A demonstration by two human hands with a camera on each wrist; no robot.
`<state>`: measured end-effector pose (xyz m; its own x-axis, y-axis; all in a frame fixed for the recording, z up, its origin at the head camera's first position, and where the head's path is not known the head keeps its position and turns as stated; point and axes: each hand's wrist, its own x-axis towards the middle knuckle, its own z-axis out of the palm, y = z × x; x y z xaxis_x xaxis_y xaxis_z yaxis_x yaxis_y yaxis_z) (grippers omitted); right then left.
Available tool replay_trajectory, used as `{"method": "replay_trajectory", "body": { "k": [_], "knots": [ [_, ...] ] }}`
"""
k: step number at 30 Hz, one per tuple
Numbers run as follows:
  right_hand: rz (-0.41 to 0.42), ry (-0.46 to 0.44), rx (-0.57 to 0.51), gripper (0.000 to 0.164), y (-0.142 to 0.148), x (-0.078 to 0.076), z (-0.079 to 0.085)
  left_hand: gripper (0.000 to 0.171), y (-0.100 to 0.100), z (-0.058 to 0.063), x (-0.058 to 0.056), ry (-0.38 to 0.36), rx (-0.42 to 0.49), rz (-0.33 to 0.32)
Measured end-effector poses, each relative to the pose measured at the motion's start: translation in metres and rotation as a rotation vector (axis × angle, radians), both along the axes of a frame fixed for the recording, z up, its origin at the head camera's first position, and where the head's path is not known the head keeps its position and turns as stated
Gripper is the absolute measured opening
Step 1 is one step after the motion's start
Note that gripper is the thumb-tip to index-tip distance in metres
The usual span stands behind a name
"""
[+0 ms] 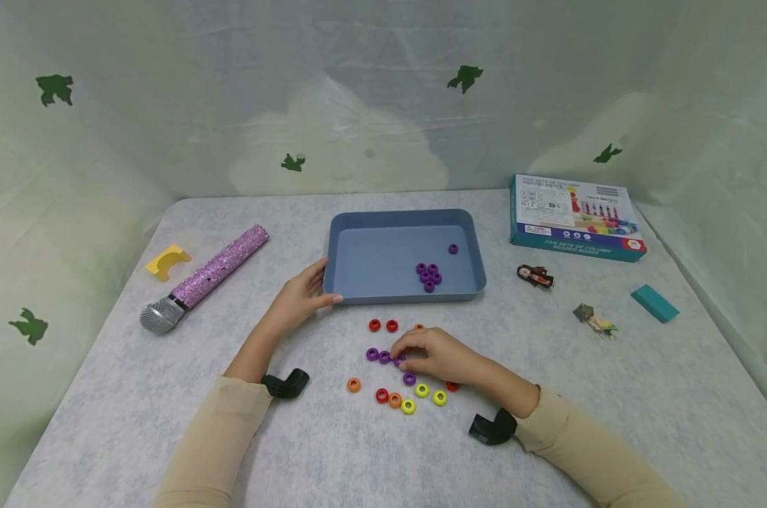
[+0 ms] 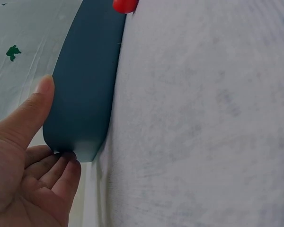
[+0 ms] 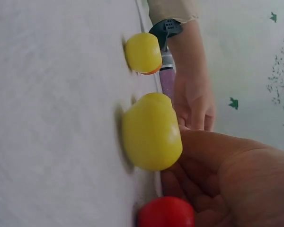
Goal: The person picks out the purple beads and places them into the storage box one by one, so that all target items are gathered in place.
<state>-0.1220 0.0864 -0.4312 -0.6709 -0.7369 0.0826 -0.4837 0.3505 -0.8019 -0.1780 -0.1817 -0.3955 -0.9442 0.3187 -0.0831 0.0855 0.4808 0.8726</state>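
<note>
My left hand (image 1: 296, 300) holds the near left corner of a blue tray (image 1: 408, 298). In the left wrist view, the thumb lies at the tray's (image 2: 87, 80) rim and the fingers bend against its corner. Several purple beads sit in the tray, most in a cluster (image 1: 429, 276) and one bead (image 1: 453, 249) apart. My right hand (image 1: 443, 356) pinches a purple bead (image 1: 399, 361), partly hidden by the fingertips. Two purple beads (image 1: 378, 355) lie left of it, another purple bead (image 1: 409, 379) just below. A yellow bead (image 3: 151, 132) looms large before the right hand's fingers in the right wrist view.
Red beads (image 1: 382, 396), orange beads (image 1: 354, 385) and yellow beads (image 1: 439, 398) lie scattered around the right hand. A glittery pink microphone (image 1: 212, 274) and a yellow arch block (image 1: 168, 262) are left. Right are a box (image 1: 574, 215), two small figures (image 1: 535, 276) and a teal block (image 1: 655, 303).
</note>
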Motion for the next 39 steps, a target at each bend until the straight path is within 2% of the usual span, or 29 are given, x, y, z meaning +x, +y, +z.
{"method": "replay_trajectory", "body": {
  "k": [4,8,11,13,15,19,24,29,32,39],
  "knots": [
    [-0.038,-0.026,-0.02,0.018,0.002,-0.004,0.008,0.08,0.0,-0.001,-0.001,-0.002,-0.003,-0.003],
    [-0.104,-0.04,-0.095,0.019,0.008,-0.011,0.03,0.083,-0.005,-0.013,-0.007,0.002,-0.024,-0.006],
    [-0.16,-0.03,-0.162,0.02,0.014,-0.023,0.048,0.085,-0.007,-0.019,-0.01,0.011,-0.034,0.0],
    [-0.208,-0.023,-0.193,0.02,0.019,-0.037,0.052,0.085,-0.008,-0.021,-0.011,0.016,-0.029,0.004],
    [-0.262,-0.013,-0.206,0.021,0.025,-0.056,0.049,0.084,-0.008,-0.022,-0.012,0.017,-0.024,0.012],
    [-0.404,-0.01,-0.14,0.025,0.035,-0.091,0.036,0.084,-0.007,-0.022,-0.012,0.012,-0.021,0.013],
    [-0.508,-0.048,-0.043,0.025,0.039,-0.116,0.024,0.084,-0.008,-0.022,-0.011,0.003,-0.031,0.012],
    [-0.499,-0.085,0.043,0.025,0.037,-0.126,0.02,0.084,-0.008,-0.022,-0.011,0.006,-0.025,0.015],
    [-0.472,-0.097,0.09,0.024,0.035,-0.126,0.02,0.082,-0.006,-0.018,-0.008,0.005,-0.013,0.013],
    [-0.448,-0.092,0.117,0.025,0.034,-0.125,0.02,0.085,-0.008,-0.023,-0.011,0.002,-0.021,0.006]
  ]
}}
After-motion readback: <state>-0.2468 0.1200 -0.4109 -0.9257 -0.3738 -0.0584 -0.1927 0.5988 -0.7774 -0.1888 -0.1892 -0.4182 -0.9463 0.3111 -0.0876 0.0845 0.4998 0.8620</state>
